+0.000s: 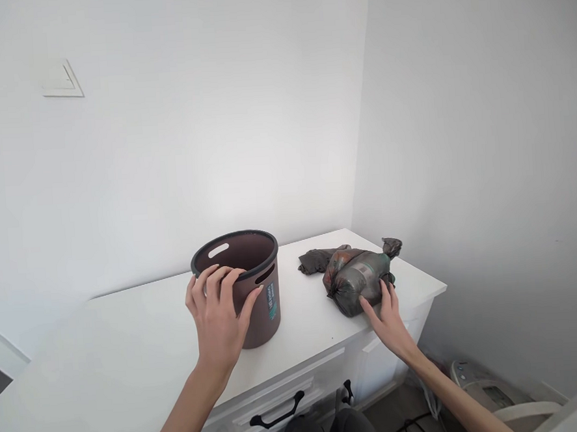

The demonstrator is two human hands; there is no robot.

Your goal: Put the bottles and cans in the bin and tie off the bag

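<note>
A dark brown plastic trash bin with a black rim, handle slots and a blue-green label stands upright on a white cabinet top. My left hand is on its near side, fingers curled at the rim and thumb against the outer wall. To the right lies a knotted black trash bag, thin enough to show a bottle and other items inside. My right hand touches its near right side with thumb and fingers apart. Behind that bag is a crumpled black plastic bag.
The white cabinet stands against the wall and has black drawer handles. A light switch is on the wall at upper left. On the floor at lower right are a pale appliance and a dark cable.
</note>
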